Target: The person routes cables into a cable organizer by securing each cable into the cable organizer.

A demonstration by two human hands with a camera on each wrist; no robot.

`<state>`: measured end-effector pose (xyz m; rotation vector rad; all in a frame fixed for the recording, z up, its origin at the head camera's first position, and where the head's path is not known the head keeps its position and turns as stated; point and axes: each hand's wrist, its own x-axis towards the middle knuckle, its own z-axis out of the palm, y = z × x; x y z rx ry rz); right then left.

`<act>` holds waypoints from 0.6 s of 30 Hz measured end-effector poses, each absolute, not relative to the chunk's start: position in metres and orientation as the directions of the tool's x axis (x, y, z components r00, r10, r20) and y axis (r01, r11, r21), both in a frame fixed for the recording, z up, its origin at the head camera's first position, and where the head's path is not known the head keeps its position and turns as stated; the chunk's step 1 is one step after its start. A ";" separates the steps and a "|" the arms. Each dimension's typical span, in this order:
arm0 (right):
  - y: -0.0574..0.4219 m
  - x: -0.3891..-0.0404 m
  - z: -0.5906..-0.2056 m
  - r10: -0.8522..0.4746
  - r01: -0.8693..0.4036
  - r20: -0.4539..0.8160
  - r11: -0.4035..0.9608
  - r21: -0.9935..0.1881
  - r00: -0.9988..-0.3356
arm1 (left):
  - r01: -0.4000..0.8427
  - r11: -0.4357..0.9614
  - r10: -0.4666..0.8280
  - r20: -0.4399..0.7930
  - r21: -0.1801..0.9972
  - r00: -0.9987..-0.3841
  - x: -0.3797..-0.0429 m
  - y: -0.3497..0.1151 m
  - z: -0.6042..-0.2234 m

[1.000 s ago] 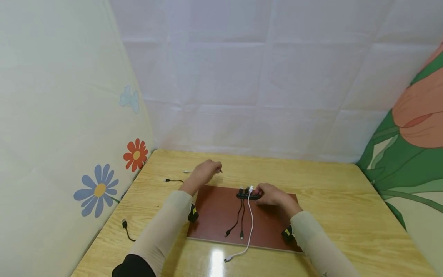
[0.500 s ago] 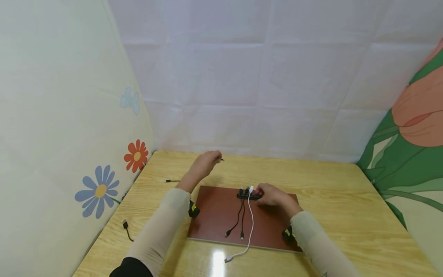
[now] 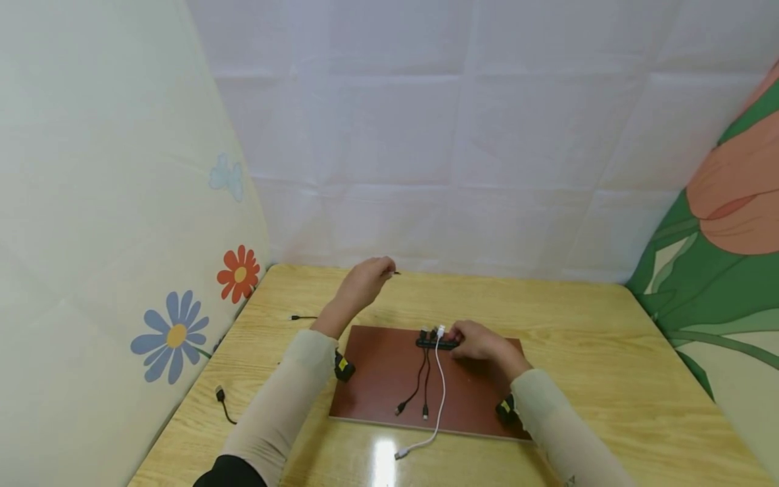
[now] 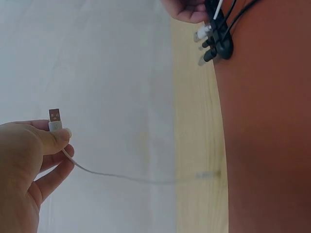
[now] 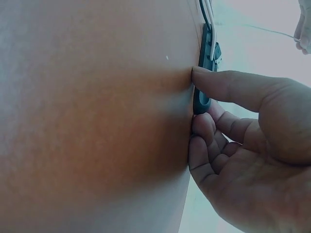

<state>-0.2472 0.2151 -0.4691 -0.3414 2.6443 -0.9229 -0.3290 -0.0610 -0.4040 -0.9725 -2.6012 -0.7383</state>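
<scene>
My left hand is raised beyond the board's far left corner. Its thumb and fingers pinch a white USB cable just at the USB plug, which points up; the cable's other end trails in the left wrist view. On the far edge of the brown board sits a black cable holder. Two black cables and another white cable are seated in its left part and hang toward me. My right hand grips the holder's right end, thumb against its near face.
More black cable ends lie on the wooden table: one plug at the near left, another end at the far left. A white sheet hangs behind the table, and flower-printed cloths flank it.
My left hand has risen and moved away from me with the white USB cable, whose far end has left its spot on the table. My right hand stays on the cable holder.
</scene>
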 end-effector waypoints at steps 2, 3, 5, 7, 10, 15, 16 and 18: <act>0.216 -0.247 -0.469 -0.327 -0.120 -0.218 0.763 -0.635 -0.920 | 0.677 0.640 0.532 0.426 0.363 -0.732 -0.328 -0.059 -0.402; 0.216 -0.247 -0.469 -0.328 -0.122 -0.218 0.762 -0.635 -0.919 | 0.679 0.639 0.530 0.432 0.363 -0.730 -0.327 -0.058 -0.401; 0.216 -0.247 -0.470 -0.324 -0.115 -0.223 0.763 -0.637 -0.919 | 0.683 0.633 0.529 0.441 0.365 -0.725 -0.326 -0.056 -0.399; 0.217 -0.246 -0.470 -0.326 -0.118 -0.220 0.761 -0.638 -0.919 | 0.685 0.630 0.529 0.445 0.366 -0.723 -0.323 -0.054 -0.396; 0.218 -0.246 -0.469 -0.317 -0.108 -0.219 0.759 -0.642 -0.923 | 0.693 0.615 0.529 0.456 0.375 -0.716 -0.319 -0.049 -0.391; 0.217 -0.246 -0.467 -0.262 -0.073 -0.181 0.733 -0.676 -0.948 | 0.708 0.599 0.521 0.488 0.374 -0.700 -0.312 -0.041 -0.383; 0.217 -0.246 -0.466 -0.245 -0.074 -0.158 0.728 -0.681 -0.957 | 0.713 0.594 0.518 0.500 0.374 -0.694 -0.310 -0.040 -0.381; 0.216 -0.247 -0.462 -0.202 -0.078 -0.101 0.722 -0.687 -0.974 | 0.719 0.585 0.511 0.518 0.375 -0.686 -0.305 -0.036 -0.376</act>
